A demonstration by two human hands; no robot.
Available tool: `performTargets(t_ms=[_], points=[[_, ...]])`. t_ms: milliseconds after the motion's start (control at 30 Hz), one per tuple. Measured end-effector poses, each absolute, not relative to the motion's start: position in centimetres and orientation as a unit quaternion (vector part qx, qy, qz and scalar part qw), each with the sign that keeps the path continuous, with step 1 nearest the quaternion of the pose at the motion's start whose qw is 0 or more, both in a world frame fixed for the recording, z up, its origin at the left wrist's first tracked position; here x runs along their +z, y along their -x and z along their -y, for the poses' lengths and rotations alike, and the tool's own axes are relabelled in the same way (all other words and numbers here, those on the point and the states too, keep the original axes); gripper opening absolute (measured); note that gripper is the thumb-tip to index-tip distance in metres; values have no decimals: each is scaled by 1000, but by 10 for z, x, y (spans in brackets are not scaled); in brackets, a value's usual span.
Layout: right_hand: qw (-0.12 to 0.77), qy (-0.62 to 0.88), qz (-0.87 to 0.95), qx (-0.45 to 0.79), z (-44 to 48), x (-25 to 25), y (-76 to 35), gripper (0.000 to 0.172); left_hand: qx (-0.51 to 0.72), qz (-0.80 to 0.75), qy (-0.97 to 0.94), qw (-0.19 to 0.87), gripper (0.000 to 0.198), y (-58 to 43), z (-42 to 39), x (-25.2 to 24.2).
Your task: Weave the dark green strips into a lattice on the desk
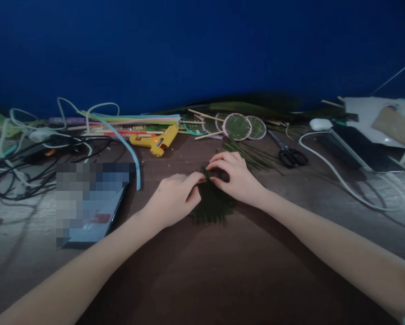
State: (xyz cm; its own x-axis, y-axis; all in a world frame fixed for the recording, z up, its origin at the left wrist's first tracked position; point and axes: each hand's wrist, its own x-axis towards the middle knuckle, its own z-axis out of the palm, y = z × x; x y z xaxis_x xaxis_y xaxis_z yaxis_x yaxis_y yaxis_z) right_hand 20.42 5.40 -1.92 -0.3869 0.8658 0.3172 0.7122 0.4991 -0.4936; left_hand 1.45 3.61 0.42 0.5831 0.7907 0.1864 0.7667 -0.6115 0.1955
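Note:
A small mat of dark green leaf strips point(213, 205), apparently woven, lies on the brown table between my hands, its cut ends fanning toward me. My left hand point(175, 198) is closed, with thumb and forefinger pinching the mat's upper left edge. From the other side, my right hand point(234, 176) pinches the top of the same strips between thumb and fingers. The fingertips almost meet, and the exact crossing of the strips there is too dark to make out. Just beyond my right hand lie loose green strips point(256, 158).
Behind the hands are a yellow glue gun point(158, 141), colored strips point(135, 119) and round green discs on sticks point(237, 127). Black-handled scissors point(290, 156) lie to the right, near a dark phone-like device point(365, 146) and a white cable point(341, 187). A lit phone point(97, 210) and tangled cables point(23, 153) occupy the left.

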Motion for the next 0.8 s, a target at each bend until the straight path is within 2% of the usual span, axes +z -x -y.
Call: performTargets(t_ms=[433, 800], points=[[284, 462, 825, 155, -54, -19, -206, 7, 114, -447, -884, 69, 26, -15, -36, 6], [259, 476, 830, 133, -54, -20, -203, 12, 132, -442, -885, 64, 26, -15, -37, 4]])
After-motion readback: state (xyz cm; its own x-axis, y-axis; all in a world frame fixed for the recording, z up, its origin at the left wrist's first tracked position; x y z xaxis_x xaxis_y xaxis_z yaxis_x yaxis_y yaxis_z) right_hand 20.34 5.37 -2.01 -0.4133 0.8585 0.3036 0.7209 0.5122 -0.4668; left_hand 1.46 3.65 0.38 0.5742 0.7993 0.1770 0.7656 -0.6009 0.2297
